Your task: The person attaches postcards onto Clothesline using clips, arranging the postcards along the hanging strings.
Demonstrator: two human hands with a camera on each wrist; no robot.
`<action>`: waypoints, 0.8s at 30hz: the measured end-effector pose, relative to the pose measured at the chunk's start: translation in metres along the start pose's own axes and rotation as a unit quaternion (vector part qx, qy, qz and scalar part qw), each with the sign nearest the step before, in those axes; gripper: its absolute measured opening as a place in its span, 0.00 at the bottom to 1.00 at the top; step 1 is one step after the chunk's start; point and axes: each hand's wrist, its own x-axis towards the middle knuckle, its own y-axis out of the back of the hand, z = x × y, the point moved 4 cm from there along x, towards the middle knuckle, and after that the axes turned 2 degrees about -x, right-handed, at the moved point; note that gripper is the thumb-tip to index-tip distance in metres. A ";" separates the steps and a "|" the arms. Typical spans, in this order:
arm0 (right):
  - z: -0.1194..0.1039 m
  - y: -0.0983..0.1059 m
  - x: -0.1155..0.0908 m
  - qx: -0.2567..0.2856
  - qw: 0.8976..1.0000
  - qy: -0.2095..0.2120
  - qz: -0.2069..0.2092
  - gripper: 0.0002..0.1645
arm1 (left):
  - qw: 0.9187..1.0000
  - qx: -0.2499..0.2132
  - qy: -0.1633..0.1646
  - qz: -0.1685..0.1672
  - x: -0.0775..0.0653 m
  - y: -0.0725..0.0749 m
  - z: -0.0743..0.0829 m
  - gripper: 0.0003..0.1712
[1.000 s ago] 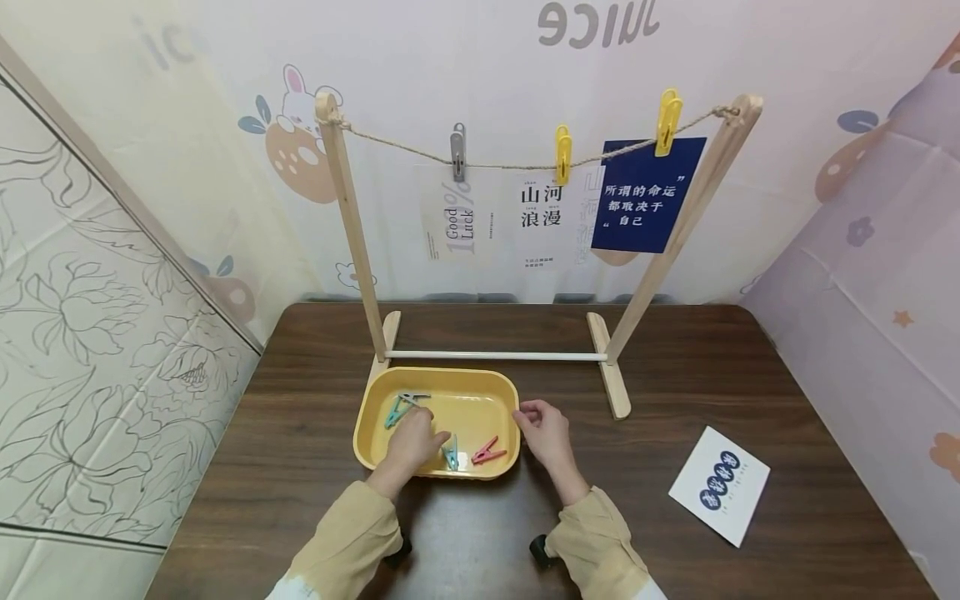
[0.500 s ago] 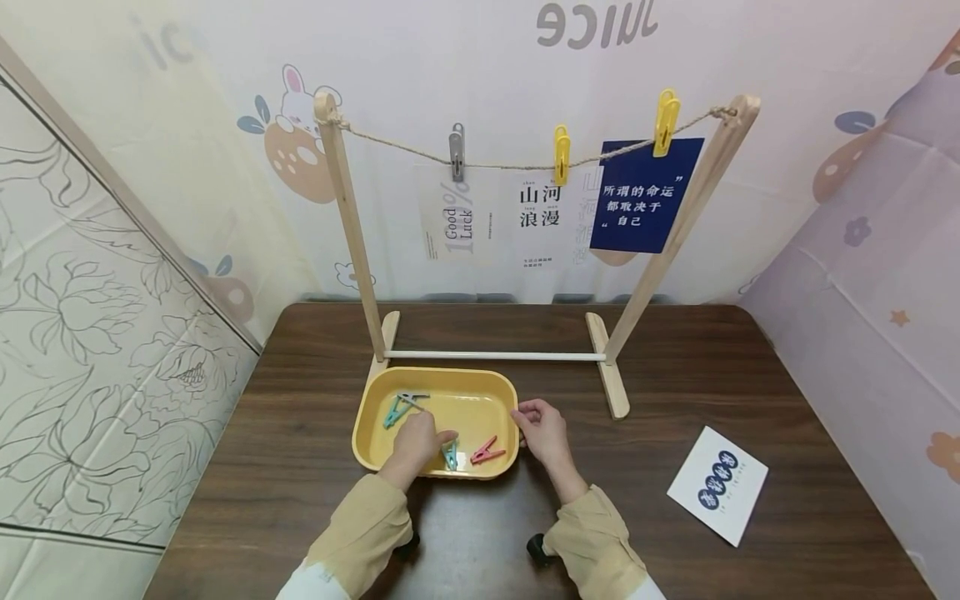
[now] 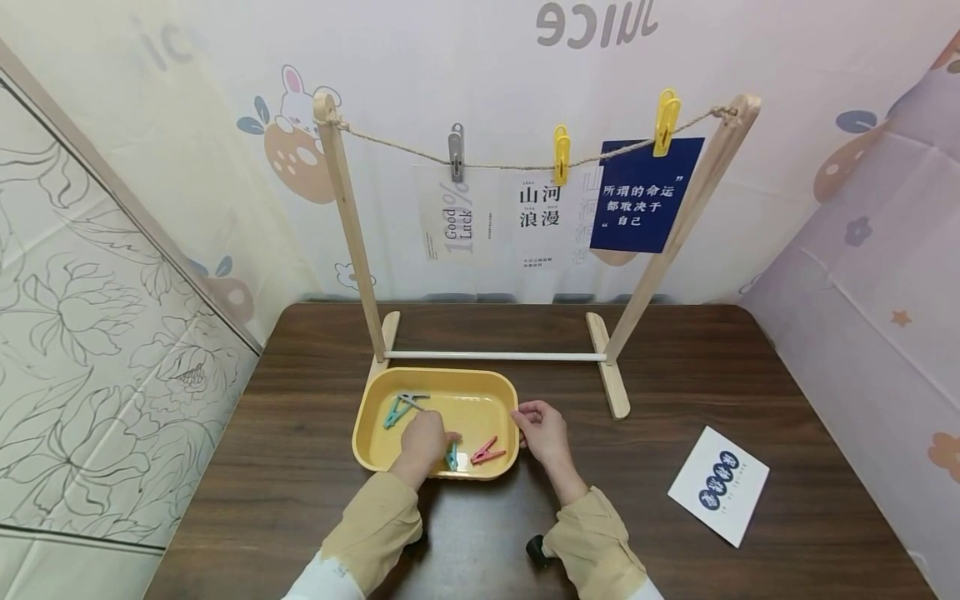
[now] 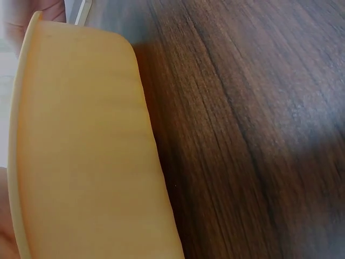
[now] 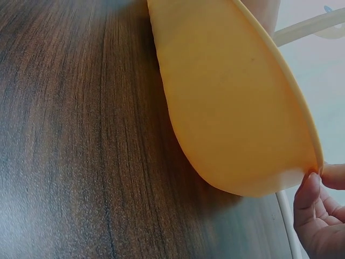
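Note:
A yellow plastic tray sits on the table in front of a wooden rack. Its right rim is pinched between the thumb and fingers of my right hand, seen closely in the right wrist view. My left hand reaches down into the tray, its thumb over the upper end of a teal clothespin; its other fingers are hidden, so I cannot tell whether they grip anything. A pink clothespin lies to the right of it. At the tray's back left, another teal clothespin and a grey clothespin lie together.
The wooden rack carries a string with a grey clip and two yellow clips holding cards, including a dark blue card. A white card lies on the table at right.
My left hand has moved slightly right inside the tray, its thumb coming over the teal clothespin. My right hand has stayed at the rim.

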 end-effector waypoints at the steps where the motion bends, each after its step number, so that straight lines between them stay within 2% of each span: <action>1: 0.000 0.000 0.000 0.001 1.000 -0.001 0.000 0.09 | 1.000 0.004 -0.002 0.002 0.000 0.000 0.000 0.23; 24: -0.001 0.000 -0.001 -0.004 1.000 -0.016 -0.001 0.10 | 1.000 -0.014 0.005 -0.021 0.001 0.001 -0.003 0.19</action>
